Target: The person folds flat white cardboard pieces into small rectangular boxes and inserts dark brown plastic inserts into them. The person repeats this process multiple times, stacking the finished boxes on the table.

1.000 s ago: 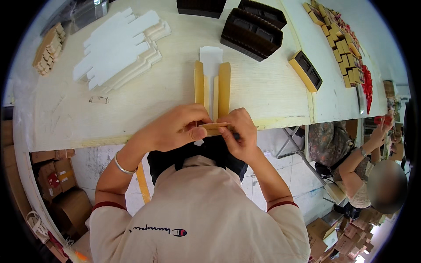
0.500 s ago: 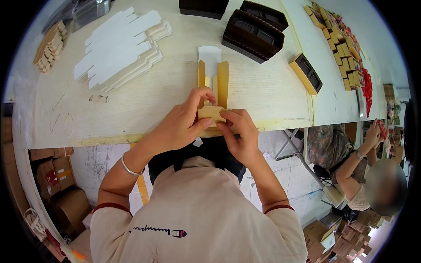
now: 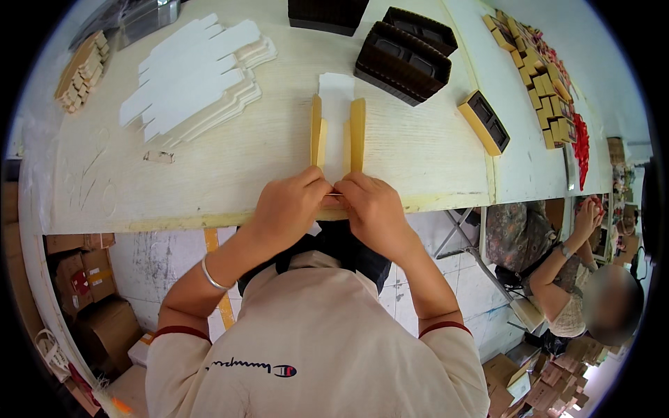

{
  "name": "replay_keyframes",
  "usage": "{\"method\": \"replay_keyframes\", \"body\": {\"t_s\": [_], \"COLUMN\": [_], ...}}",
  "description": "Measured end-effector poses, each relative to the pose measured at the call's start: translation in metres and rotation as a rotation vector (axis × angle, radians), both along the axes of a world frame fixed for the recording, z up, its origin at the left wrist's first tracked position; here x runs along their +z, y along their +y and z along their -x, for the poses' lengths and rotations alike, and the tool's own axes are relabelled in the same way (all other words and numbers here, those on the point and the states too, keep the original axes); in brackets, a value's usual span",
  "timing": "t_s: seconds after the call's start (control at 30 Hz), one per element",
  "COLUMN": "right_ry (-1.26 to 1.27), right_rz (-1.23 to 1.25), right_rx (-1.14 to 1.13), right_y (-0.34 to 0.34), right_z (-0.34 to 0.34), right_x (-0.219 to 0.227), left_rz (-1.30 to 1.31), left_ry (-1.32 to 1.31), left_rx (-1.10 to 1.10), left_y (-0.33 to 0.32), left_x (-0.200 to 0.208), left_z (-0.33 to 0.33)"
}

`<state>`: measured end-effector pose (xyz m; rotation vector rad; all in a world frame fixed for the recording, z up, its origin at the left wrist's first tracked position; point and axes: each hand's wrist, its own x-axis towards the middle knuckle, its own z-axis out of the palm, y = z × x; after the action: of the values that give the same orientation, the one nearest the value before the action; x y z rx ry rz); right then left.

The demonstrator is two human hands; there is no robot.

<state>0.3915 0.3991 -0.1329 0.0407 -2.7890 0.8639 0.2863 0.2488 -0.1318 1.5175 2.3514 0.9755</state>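
Gold carton (image 3: 336,125): lay part-folded on the pale tabletop (image 3: 230,177), its near end at the near edge. Two gold side walls stood up; white inner face showed between them, and a white flap pointed toward the far edge.
Left hand (image 3: 293,202): grasped the carton's near end from the left, fingers bent; thumb hidden.
Right hand (image 3: 376,209): grasped the same end from the right, fingertips close beside those of the left hand; thumb hidden.
Carton near end: mostly covered by the hands; state of its fold could not be told.
White blanks (image 3: 191,76): piled flat, slightly staggered, toward the far left corner.
Tan stack (image 3: 82,73): sat by the left edge, beyond the blanks.
Dark trays (image 3: 404,59): nested in stacks near the far edge, right of the carton; a further dark stack (image 3: 327,15) stood to their left.
Filled gold box (image 3: 484,124): lay askew at the right edge, dark insert upward.
Small gold boxes (image 3: 547,90): ran in a crowded row on the adjoining surface, past the right edge; red pile (image 3: 581,153) beside their near end.
Co-worker: sat off to the right, hands (image 3: 587,216) raised near something red.
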Motion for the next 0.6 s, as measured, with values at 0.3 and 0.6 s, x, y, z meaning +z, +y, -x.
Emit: {"method": "replay_keyframes", "body": {"t_s": [0.3, 0.6], "right_ry": [0.229, 0.184], "right_rz": [-0.225, 0.103], "right_rx": [-0.037, 0.018], "right_y": [0.054, -0.009], "right_z": [0.007, -0.005], "right_x": [0.015, 0.021], "left_rz": [0.181, 0.039], "left_ry": [0.079, 0.255], "left_rx": [-0.429, -0.183], "left_y": [-0.013, -0.017], "left_x": [0.044, 0.016], "left_z": [0.065, 0.020]}}
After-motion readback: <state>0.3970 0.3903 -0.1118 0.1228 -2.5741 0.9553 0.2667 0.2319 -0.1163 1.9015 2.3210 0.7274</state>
